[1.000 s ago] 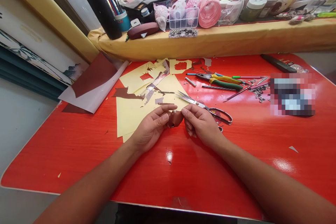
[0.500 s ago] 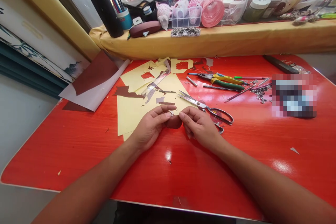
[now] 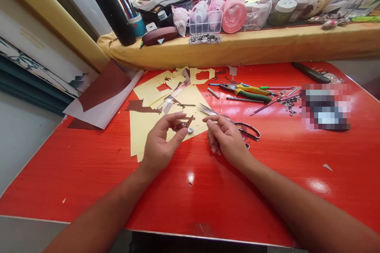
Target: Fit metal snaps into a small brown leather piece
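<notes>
My left hand is closed in a pinch on a small dark brown leather-like piece. The piece is turned nearly edge-on, and the fingers hide much of it. A small metal ring shows on it, and a round silver snap part sits by the thumb tip; whether that part is fixed to the piece I cannot tell. To the right, apart from the piece, my right hand has its thumb and forefinger together and its other fingers curled. What they hold, if anything, is hidden. Scissors lie just behind it.
Yellow paper sheets with brown scraps lie behind my hands. Pliers, pens and loose metal rings lie at the back right. A brown sheet is at the left. A cluttered ledge runs along the back.
The right hand has let go of the brown piece and the hands have moved apart. In the left hand the piece has turned from nearly face-on to nearly edge-on. The view has shifted slightly.
</notes>
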### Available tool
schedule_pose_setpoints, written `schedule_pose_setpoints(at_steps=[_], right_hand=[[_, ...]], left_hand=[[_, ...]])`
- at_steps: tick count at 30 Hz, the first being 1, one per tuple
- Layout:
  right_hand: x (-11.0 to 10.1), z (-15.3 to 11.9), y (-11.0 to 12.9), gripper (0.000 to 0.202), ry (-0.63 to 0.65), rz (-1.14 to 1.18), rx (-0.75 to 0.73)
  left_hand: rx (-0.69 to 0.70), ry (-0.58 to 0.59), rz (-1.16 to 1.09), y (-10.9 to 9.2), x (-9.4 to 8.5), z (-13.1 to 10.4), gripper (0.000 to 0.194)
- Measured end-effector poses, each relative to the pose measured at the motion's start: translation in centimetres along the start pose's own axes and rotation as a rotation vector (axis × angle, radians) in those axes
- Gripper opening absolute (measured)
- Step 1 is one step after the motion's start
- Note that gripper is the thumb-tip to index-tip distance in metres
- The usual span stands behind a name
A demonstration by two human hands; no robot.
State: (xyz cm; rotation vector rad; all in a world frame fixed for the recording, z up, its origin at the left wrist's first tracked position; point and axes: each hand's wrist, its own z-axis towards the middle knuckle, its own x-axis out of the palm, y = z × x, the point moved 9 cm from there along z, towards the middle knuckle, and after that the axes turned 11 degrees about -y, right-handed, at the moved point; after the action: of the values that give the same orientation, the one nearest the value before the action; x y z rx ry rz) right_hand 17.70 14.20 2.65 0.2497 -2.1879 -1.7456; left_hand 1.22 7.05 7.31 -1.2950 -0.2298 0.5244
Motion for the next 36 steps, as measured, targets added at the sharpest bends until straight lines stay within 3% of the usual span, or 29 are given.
schedule_pose_setpoints(at_steps=[4,7,10,13,18,29,36], right_hand=[[1.1,-0.3,0.0,0.043,0.125,-0.054,0.014],[1.7,-0.4,-0.1,0.047,0.203,-0.071,0.007],[1.8,-0.3,0.0,0.045,0.218,-0.073,-0.007],[1.9,-0.3,0.0,0.041,0.222,-0.098,-0.019],[2.0,-0.4,-0.2,0.033,0.216,-0.138,-0.021],[1.4,-0.3,-0.6,0.032,0.17,-0.164,0.004],[1.4,-0.3,-0.7,0.037,0.177,-0.141,0.012]], left_hand=[[0.512,0.104,0.316,-3.2,1.6,-1.4,0.037],[0.817,0.141,0.539,-4.4,3.1,-2.7,0.04],[0.998,0.146,0.692,-5.0,4.0,-3.5,0.043],[1.071,0.167,0.726,-5.4,4.5,-4.1,0.047],[1.049,0.201,0.696,-5.1,4.8,-4.2,0.046],[0.699,0.325,0.482,-3.4,4.2,-2.8,0.043],[0.572,0.31,0.41,-2.3,3.7,-2.2,0.043]])
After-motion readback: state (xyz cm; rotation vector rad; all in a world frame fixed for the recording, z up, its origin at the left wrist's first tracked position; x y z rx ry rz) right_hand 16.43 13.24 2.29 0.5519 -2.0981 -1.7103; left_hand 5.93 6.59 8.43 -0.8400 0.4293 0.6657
